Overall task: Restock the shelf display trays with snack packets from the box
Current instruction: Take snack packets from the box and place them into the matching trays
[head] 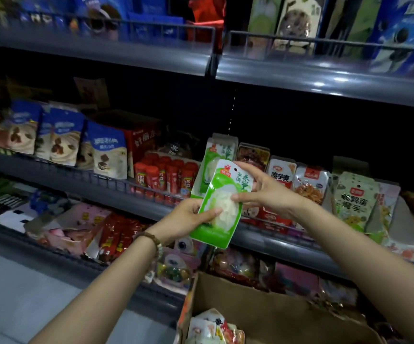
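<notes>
Together, left hand (187,217) and right hand (263,192) both pinching one green packet (225,187), one cardboard box (250,302) below.

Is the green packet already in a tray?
No, the left hand and right hand hold the packet up before the shelf.

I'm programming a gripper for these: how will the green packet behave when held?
The green packet probably flexes: it looks like a flat film pouch, and both the left hand and the right hand hold it. It is likely light, since thumbs and fingers alone carry it. Its glossy film may be slippery.
</notes>
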{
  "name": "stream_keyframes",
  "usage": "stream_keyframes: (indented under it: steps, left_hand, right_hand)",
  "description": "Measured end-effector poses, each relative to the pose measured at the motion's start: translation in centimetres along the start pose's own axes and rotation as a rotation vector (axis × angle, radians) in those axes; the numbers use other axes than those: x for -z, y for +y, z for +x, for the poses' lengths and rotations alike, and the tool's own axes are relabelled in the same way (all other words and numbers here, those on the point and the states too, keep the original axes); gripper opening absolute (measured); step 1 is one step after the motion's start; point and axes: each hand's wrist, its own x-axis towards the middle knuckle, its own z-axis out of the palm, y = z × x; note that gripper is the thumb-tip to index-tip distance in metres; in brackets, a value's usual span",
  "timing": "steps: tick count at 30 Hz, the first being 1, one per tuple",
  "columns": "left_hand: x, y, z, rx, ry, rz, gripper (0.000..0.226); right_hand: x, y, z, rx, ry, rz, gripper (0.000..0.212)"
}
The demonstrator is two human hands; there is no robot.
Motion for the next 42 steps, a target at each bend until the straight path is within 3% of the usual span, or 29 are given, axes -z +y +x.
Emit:
stream_keyframes:
  steps: [4,7,10,16,19,22,31,35,38,42]
  left_hand:
    - [2.1,-0.4,3.2,-0.059,0.122,-0.069,0.028]
    - [4.1,-1.6,5.3,-0.081,0.334,0.188,0.050]
    - [5.0,-3.3,6.6,-0.086,0.367,0.471,0.058]
    - [3.9,-6.3,8.2,-0.128,0.328,0.695,0.061]
    - [2.9,-7.2,8.1,-0.163,0.325,0.665,0.061]
    - [2.5,-7.9,8.2,-0.198,0.345,0.664,0.060]
    - [2.5,-8.0,7.9,-0.198,0.348,0.710,0.060]
    - [2.1,-7.2,6.4,-0.180,0.360,0.742,0.063]
    - [1.2,-6.2,4.6,-0.189,0.356,0.756,0.065]
    - [-1.7,-5.2,1.8,-0.205,0.310,0.773,0.064]
  right_hand:
    - [0.5,-1.3,3.2,0.098,0.200,0.003,0.080]
    - [1.4,-2.0,6.8,0.197,0.434,-0.068,0.076]
    - [2.2,-2.0,10.4,0.163,0.552,-0.184,0.067]
    - [2.5,0.0,14.9,0.099,0.478,-0.437,0.041]
    - [1.6,2.2,15.7,0.077,0.439,-0.540,0.070]
    - [0.5,3.9,16.0,0.081,0.521,-0.753,0.074]
    - [-0.6,4.5,15.6,0.016,0.624,-0.745,0.088]
    - [-0.5,4.0,14.1,0.026,0.588,-0.678,0.087]
    - [-0.5,3.7,11.1,0.153,0.533,-0.605,0.081]
    - [-0.7,4.5,4.6,0.238,0.405,-0.717,0.074]
